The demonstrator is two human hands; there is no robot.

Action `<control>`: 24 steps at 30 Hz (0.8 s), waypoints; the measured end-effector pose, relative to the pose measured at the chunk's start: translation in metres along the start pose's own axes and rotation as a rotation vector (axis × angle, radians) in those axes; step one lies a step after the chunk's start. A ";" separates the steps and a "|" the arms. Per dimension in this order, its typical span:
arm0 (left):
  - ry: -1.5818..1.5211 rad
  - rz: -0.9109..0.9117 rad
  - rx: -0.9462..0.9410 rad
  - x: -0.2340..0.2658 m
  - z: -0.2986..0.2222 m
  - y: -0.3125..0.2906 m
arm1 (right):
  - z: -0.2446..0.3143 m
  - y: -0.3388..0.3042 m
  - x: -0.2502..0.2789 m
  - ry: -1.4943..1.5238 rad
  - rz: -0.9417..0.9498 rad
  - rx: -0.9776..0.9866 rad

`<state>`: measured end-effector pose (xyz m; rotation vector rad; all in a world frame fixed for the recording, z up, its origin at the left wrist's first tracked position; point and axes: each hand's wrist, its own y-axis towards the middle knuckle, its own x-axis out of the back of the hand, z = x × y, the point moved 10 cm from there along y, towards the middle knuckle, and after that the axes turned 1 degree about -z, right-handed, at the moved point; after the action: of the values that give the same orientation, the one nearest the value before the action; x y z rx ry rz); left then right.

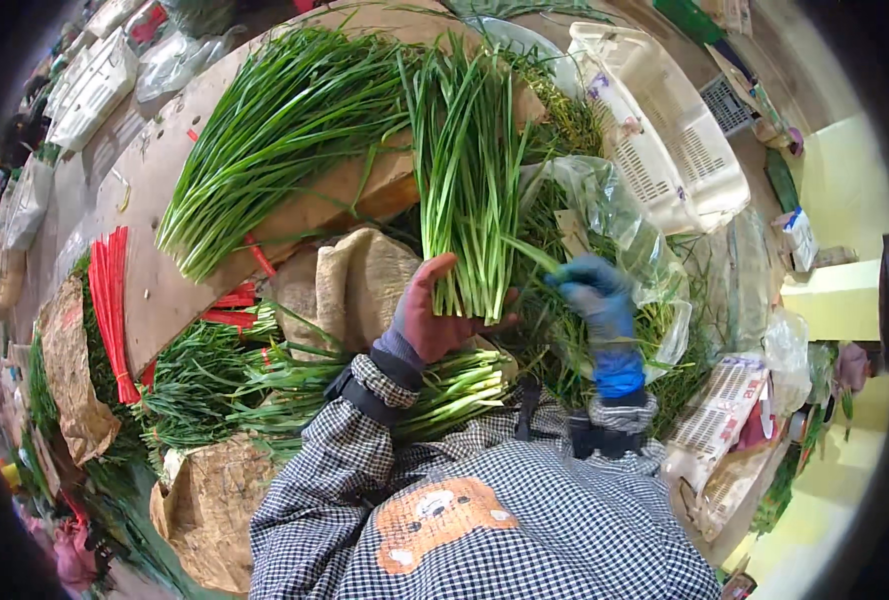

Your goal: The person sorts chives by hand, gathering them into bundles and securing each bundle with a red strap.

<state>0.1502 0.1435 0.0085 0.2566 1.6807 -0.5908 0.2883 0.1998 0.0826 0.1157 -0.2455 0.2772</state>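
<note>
Two-handed handling of one bundle of green stalks (470, 180), held up in the middle of the scene, pale ends near, leafy tips far. Gripped low by the left hand (433, 305), in a reddish glove, with thumb at the left and fingers behind, reaching out to the right. Closed in a pinch at the right hand (597, 290), blue-gloved, as far as the blur shows: on a green blade (533, 252) reaching toward the bundle's right edge; impossible to tell whether still attached. Far left, on the counter (140, 240), a wider heap of stalks (285, 140) beside the bundle's tips. Near, below the left hand, more cut stalks (460, 385). To the right, clear plastic (625, 215) over loose leaves (555, 360).

Likeliest trouble: slipping or fanning out, from a hold only at the pale ends with no band visible. Also possible: dragging out sound stalks, from too sharp a pull on the blade; tangling of tips with the heap, from a swing to the left; snagging on the plastic, from a careless sweep to the right.
</note>
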 end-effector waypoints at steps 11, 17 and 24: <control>0.085 0.020 -0.027 -0.007 -0.001 0.000 | -0.091 -0.138 0.239 -0.421 -0.600 -0.249; 0.117 0.121 -0.070 -0.004 -0.006 -0.002 | 0.013 -0.017 -0.053 -0.282 0.128 -0.001; 0.069 0.176 -0.103 -0.010 -0.012 -0.005 | 0.017 -0.003 -0.130 -0.483 0.326 0.215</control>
<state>0.1393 0.1475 0.0203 0.3494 1.7287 -0.3672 0.1646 0.1608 0.0653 0.3585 -0.7177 0.6002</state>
